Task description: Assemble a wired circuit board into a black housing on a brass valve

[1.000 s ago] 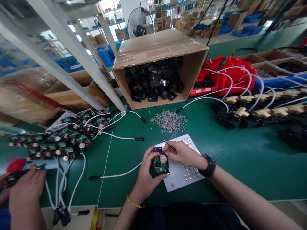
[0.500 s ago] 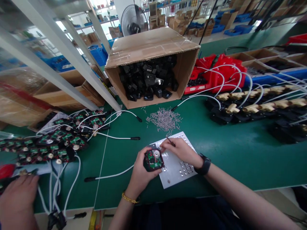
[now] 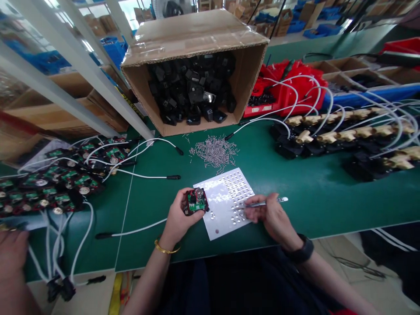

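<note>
My left hand (image 3: 183,214) is closed around a small black housing with a green circuit board (image 3: 197,202) inside, its open face turned up. A white cable trails from beneath that hand. In my right hand (image 3: 271,214) is a pair of metal tweezers (image 3: 262,204), pinched between thumb and fingers. Their tip points left, over a white sheet (image 3: 218,203) that carries rows of small shiny round pieces (image 3: 236,186). The housing overlaps the left edge of this sheet. Whether the tweezers hold anything at the tip is too small to tell.
A pile of small screws or pins (image 3: 215,151) lies behind the sheet. Beyond it stands a cardboard box (image 3: 193,37) of black housings. Wired circuit units (image 3: 62,183) fill the left, near another person's hand (image 3: 13,253). Black units with brass fittings (image 3: 348,135) line the right.
My right hand has moved away from the housing, to the right and down over the sheet, with the tweezers now lying nearly level. My left hand still holds the housing. The view has shifted.
</note>
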Demonstrator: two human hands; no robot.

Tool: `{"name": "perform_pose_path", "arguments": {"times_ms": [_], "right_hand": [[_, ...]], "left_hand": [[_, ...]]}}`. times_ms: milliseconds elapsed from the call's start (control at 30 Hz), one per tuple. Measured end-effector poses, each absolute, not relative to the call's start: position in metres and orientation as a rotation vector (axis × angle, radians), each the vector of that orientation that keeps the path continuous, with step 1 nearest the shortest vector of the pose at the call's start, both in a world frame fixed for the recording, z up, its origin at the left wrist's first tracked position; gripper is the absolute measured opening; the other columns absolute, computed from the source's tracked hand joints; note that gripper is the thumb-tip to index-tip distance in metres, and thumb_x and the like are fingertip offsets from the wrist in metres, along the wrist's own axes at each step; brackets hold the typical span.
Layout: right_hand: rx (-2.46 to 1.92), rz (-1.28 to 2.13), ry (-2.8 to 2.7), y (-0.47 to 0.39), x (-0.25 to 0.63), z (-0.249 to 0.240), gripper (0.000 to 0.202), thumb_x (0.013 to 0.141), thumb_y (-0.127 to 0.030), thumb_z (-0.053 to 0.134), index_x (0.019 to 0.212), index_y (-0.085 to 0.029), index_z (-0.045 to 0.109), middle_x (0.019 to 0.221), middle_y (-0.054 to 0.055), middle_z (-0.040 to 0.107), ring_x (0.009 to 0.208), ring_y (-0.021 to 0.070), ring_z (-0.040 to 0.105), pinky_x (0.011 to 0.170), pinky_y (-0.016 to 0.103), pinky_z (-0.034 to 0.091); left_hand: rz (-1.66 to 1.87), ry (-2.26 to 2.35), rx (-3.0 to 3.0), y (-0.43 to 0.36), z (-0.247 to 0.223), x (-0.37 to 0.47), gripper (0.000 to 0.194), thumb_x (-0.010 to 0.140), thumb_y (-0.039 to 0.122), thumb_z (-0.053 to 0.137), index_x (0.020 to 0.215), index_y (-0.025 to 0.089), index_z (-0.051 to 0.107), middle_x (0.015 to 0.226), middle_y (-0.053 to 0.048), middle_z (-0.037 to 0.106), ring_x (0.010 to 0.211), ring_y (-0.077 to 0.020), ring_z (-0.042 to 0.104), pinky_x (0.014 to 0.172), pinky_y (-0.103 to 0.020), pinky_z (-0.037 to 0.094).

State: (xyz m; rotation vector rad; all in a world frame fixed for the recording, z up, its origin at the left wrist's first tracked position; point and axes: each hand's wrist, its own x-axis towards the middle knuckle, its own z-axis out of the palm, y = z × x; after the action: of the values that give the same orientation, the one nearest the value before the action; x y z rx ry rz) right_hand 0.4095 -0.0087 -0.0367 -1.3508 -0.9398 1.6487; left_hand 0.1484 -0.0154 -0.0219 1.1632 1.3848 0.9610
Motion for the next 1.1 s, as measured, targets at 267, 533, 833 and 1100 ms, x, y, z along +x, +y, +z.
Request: {"name": "perform_pose_path", "arguments": {"times_ms": [267,533,833,1100], "right_hand": [[-1.499,1.394,-1.062,-0.015,0.404,-0.051,0.037,0.073,-0.049,0.066,0.085,-0.014,0.059,0.070,0.008,0.069,0.062,0.0205,0.065,0.060,0.033,0.054],[-1.468,1.395,-1.131,-0.013,0.406,-0.059,0.031,0.078,-0.047,0.062,0.084,-0.017,0.061,0.074,0.009,0.070,0.066,0.0229,0.067,0.062,0.035,0.055],[-1.395,1.518,-1.151,-0.008,0.411,-0.052,0.031,0.077,-0.048,0.063,0.081,-0.018,0.059,0.070,0.006,0.069,0.065,0.0213,0.066,0.063,0.033,0.054],[-1.414,1.474,-1.190,-0.010,0.408,-0.049,0.028,0.079,-0.045,0.063,0.084,-0.018,0.056,0.074,0.006,0.068,0.068,0.0209,0.067,0.064,0.032,0.054]], "left_hand": [[0.932,1.407,1.166,-0.017,-0.023,0.146,0.056,0.068,0.025,0.069,0.116,0.020,0.042,0.107,-0.005,0.056,0.095,-0.0189,0.057,0.082,-0.029,0.047],[0.916,1.405,1.178,-0.015,-0.024,0.147,0.057,0.068,0.028,0.071,0.116,0.021,0.041,0.107,-0.003,0.054,0.095,-0.0169,0.055,0.082,-0.027,0.045],[0.937,1.392,1.176,-0.015,-0.023,0.147,0.057,0.069,0.030,0.071,0.116,0.020,0.041,0.106,-0.003,0.054,0.093,-0.0163,0.055,0.081,-0.026,0.045],[1.043,1.337,1.089,-0.016,-0.027,0.148,0.065,0.062,0.024,0.077,0.116,0.020,0.042,0.110,-0.005,0.054,0.098,-0.0180,0.055,0.083,-0.027,0.046]]}}
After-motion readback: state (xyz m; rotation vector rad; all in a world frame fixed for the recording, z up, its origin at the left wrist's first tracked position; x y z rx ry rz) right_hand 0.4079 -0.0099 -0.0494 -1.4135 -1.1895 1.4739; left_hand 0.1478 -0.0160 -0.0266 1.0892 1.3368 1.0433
